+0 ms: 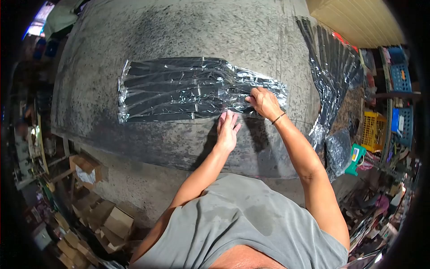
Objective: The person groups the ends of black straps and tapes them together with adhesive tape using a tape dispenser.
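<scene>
Counter point(251, 27): far edge out of frame. Black strips point(165, 93) in clear film point(268, 84) lie toward near edge, glare blurring detail. Second bundle point(333, 71) along right edge, lower end unclear. Right hand point(265, 103): grip curled over film, cannot tell if pinching. Left hand point(228, 130): grip loose, fingers extended, at strips' near side.

Strips point(172, 97) — black; tabletop point(188, 33) — grey, dark-speckled; shirt point(242, 210) grey, darker patches; crate point(371, 131) yellow.
</scene>
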{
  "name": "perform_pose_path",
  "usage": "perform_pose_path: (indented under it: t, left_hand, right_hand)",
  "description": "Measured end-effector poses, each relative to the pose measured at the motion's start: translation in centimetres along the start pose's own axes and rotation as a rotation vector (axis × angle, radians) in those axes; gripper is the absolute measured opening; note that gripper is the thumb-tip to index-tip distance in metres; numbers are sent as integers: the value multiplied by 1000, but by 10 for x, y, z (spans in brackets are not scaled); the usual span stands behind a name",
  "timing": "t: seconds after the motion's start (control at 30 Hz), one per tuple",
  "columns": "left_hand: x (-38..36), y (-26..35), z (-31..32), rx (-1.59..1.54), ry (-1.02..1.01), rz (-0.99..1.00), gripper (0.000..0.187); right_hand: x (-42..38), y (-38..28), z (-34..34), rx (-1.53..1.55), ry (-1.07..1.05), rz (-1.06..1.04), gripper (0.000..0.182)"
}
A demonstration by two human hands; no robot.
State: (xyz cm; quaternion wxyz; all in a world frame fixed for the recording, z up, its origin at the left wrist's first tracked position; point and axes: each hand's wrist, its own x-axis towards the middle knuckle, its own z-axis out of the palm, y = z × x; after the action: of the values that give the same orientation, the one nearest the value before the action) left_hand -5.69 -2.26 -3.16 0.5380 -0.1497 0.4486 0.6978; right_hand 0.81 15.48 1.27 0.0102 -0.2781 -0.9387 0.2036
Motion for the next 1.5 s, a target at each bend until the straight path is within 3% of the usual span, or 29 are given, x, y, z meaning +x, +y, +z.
perform_pose_path:
  t: [0.1,0.17,0.23,0.33,0.43,0.57,0.63,0.77,0.8,0.9,0.97,1.0,1.03,1.23,1.33,1.5]
  left_hand:
    - [9,-8,11,-84,120,91,76]
    - [16,-14,12,-117,278,87,78]
    - [19,-13,21,-140,346,106,82]
    - [26,-14,34,-95,458,136,80]
    - [34,-14,40,-221,468,145,83]
    - [44,-5,46,-225,488,143,75]
    - [47,-2,52,-180,612,102,76]
    - [60,-4,39,-124,519,136,88]
    - [63,-4,43,-144,588,148,73]
    - [63,-3,51,-236,494,302,65]
    - [57,5,58,-280,524,264,56]
    - [56,7,57,-298,386,333,55]
    - [53,8,56,-313,248,400,54]
    - [37,17,55,-273,475,375,53]
    - [35,20,42,-369,179,417,44]
    - [3,35,45,-370,222,318,41]
  right_hand:
    - [1,-7,-11,-9,77,-96,40]
    - [14,-2,-12,73,101,-192,77]
    - [35,7,-8,125,32,-189,98]
    - [77,32,9,268,-218,-18,121]
    - [101,27,-10,247,-331,76,120]
    - [122,37,7,319,-411,21,113]
    - [125,38,11,559,-433,110,106]
    - [128,34,11,435,-565,19,103]
    - [125,33,11,453,-572,-9,103]
    - [102,26,9,795,-630,-3,97]
    - [97,34,32,876,-651,-7,96]
    - [93,31,31,954,-668,-12,97]
    - [89,29,28,958,-671,-12,97]
    - [57,10,22,922,-540,-51,95]
    - [36,-2,24,1085,-558,-28,84]
    - [6,-25,17,1160,-489,-38,85]
